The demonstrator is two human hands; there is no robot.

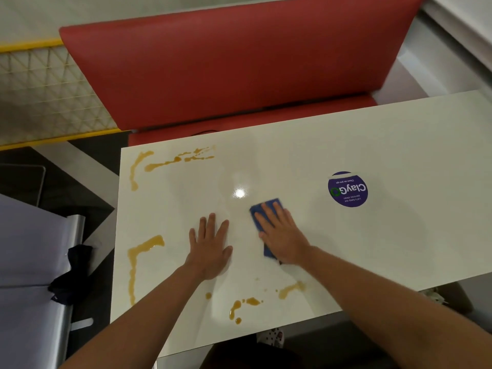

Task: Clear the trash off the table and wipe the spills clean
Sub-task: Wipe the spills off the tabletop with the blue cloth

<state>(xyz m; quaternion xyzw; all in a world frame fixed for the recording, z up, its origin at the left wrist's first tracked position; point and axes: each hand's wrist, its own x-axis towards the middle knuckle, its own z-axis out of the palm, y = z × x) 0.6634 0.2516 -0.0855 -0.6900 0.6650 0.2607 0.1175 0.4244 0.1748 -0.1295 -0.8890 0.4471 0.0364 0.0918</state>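
- Nearest me, both forearms reach in from the bottom edge onto the white table.
- Right hand lies flat, fingers straight and together, pressing the blue cloth onto the tabletop near the middle; the cloth shows past my fingertips and by my wrist.
- Left hand rests palm down just beside it, fingers spread, holding nothing; I read it as bracing.
- Around them the orange-brown spills are unwiped: one small streak and some droplets by the near edge, an L-shaped run at the left, and another trail at the far left corner.
- No trash shows on the table; I see only a round purple sticker to the right, so I judge the clearing done and wiping barely started.
- Next I'd slide the cloth toward the near streak, keeping flat pressure so liquid is gathered rather than smeared, then work round the left side.
- Beyond the table stands a red bench seat.
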